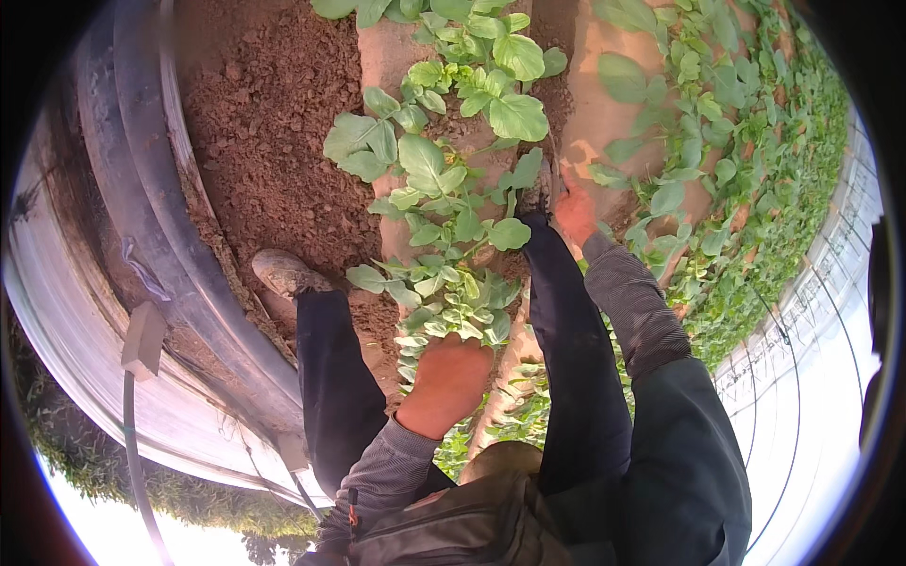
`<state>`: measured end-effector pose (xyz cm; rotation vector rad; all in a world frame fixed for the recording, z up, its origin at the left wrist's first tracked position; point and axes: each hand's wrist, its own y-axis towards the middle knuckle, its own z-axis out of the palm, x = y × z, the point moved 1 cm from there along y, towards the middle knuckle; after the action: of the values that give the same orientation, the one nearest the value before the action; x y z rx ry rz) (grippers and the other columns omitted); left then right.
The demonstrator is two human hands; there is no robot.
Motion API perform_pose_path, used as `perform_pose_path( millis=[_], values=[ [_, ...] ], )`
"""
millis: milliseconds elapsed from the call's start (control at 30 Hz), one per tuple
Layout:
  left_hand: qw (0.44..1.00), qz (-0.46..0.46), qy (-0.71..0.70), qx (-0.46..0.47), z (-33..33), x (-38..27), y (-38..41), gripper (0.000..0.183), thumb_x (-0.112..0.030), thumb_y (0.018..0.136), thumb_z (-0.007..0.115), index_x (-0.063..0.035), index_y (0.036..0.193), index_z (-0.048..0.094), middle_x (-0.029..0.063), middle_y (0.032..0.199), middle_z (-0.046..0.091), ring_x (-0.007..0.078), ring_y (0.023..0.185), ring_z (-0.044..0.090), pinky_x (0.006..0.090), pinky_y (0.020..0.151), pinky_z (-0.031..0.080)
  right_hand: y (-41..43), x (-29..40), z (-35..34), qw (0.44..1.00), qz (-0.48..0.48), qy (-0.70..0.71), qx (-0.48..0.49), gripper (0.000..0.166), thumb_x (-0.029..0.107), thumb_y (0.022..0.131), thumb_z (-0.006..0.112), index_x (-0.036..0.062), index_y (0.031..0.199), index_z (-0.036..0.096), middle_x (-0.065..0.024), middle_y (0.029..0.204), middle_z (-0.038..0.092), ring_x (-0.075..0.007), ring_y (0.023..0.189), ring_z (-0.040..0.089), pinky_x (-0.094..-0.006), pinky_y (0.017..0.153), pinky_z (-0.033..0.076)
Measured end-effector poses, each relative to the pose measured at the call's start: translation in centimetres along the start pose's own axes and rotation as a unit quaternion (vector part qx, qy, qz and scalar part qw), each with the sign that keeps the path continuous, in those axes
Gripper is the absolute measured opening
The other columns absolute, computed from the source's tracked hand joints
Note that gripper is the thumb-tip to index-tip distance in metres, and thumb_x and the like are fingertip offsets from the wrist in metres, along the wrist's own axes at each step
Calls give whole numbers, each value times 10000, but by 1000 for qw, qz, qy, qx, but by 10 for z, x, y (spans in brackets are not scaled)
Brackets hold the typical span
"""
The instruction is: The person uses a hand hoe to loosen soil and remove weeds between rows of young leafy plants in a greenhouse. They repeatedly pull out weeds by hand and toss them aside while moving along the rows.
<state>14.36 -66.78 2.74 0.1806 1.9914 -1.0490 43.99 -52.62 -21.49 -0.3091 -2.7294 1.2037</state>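
My left hand (449, 382) is closed in a fist, back upwards, at the near end of a clump of leafy green plants (463, 301). Leaves fan out just beyond its knuckles, and the stems are hidden under the fingers. My right hand (575, 212) is low beside my right shoe, its fingers curled close to the soil. A thin edge (555, 152) shows near those fingertips; whether it is a tool held there is too small to tell. Broad-leaved plants (425, 166) grow in a row ahead of my left hand.
Bare crumbly soil (276, 134) lies left of the row, where my left shoe (287, 272) stands. Dark curved tubing or edging (152, 170) and plastic sheeting (78, 304) line the left side. More plant rows (750, 156) stretch right towards a translucent greenhouse wall (807, 354).
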Motion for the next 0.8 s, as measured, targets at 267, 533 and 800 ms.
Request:
perform_pose_path(
  millis=[267,533,800],
  values=[
    [999,29,6,13,-17,30,-51,105,-40,712,636,-58,811,664,87,833,653,296,853,646,455,738,518,39,54,-26,972,24,-200,118,263,96,869,548,61,1054,731,-137,886,766,-217,800,733,-371,758,588],
    [996,9,35,84,45,12,-56,134,-71,721,672,-67,843,729,103,851,687,296,898,661,440,795,515,59,-14,9,927,-208,-302,78,227,97,852,572,24,884,784,-135,1041,760,-173,796,738,-340,788,587],
    [996,-44,78,25,130,-11,-18,145,-38,715,648,-64,858,660,86,860,642,312,887,636,447,784,514,14,-65,92,992,-91,3,-86,649,181,941,521,350,1552,380,-198,918,727,-387,833,700,-453,781,560]
  ],
)
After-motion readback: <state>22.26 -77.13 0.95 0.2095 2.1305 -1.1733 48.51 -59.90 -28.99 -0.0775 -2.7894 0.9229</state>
